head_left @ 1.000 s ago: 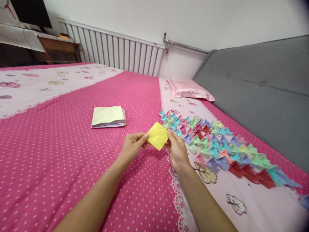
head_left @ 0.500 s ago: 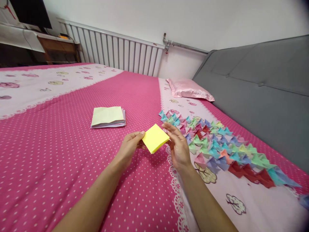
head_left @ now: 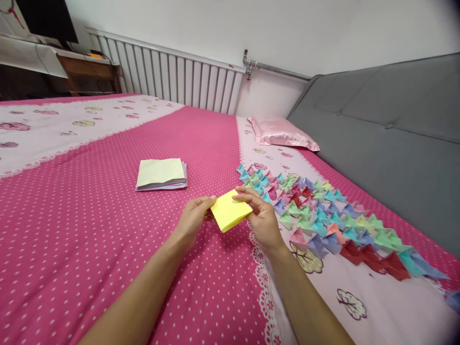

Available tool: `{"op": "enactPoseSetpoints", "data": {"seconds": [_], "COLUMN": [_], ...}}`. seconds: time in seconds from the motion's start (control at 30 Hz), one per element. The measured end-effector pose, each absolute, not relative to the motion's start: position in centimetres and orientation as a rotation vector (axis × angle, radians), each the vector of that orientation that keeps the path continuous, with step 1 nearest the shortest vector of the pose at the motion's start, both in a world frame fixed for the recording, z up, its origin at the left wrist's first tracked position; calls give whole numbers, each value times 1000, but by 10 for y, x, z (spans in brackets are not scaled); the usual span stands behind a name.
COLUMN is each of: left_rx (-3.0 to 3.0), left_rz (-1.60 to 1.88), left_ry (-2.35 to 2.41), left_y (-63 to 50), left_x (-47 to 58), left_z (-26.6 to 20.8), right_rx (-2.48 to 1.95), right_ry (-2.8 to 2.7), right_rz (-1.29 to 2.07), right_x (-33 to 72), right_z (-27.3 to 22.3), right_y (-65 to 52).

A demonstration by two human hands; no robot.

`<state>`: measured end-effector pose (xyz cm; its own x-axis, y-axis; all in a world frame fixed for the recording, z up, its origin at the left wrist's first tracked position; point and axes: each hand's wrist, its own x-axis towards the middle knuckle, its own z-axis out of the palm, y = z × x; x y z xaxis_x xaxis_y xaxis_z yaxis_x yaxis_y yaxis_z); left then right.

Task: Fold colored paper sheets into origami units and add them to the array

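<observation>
A folded square of yellow paper (head_left: pixel 230 211) is held above the bed, its layered edge facing me. My left hand (head_left: pixel 195 216) pinches its left corner, thumb on top and fingers underneath. On the right side, my right hand (head_left: pixel 263 218) grips the paper, with fingers over its upper face and the thumb hidden. To the right lie rows of small folded paper boats (head_left: pixel 319 218) in blue, green, pink, red and other colours. A stack of paper sheets (head_left: pixel 161 173), pale yellow on top, rests at the left beyond my left hand.
The bed sheet (head_left: pixel 89 230) is pink with white dots and printed pale bands. A pink pillow (head_left: pixel 283 132) lies by the grey headboard (head_left: pixel 388 124). Behind the bed are a white radiator (head_left: pixel 172 72) and a desk (head_left: pixel 86 69) with a black monitor (head_left: pixel 46 21).
My right hand's fingers have come from beside the paper onto its upper face. The yellow paper has turned and tilted slightly. My left hand keeps its pinch.
</observation>
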<state>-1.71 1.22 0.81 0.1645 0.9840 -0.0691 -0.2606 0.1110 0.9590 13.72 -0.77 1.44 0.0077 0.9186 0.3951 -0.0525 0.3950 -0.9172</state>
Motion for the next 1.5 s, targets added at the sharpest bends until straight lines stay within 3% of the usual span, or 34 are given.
{"op": "enactPoseSetpoints", "data": {"seconds": [0.67, 1.03, 1.5], "left_rx": [1007, 893, 825], "left_rz": [968, 1241, 1217], "left_ry": [861, 920, 909], "left_y": [7, 13, 10], "left_x": [-19, -23, -21], "left_z": [13, 12, 18], "right_rx": [-1029, -988, -946], "right_ry": [-771, -653, -626], "right_rz": [1079, 1229, 1333], "right_x": [141, 142, 144], "right_z": [7, 10, 12], "right_y": [-2, -2, -3]}}
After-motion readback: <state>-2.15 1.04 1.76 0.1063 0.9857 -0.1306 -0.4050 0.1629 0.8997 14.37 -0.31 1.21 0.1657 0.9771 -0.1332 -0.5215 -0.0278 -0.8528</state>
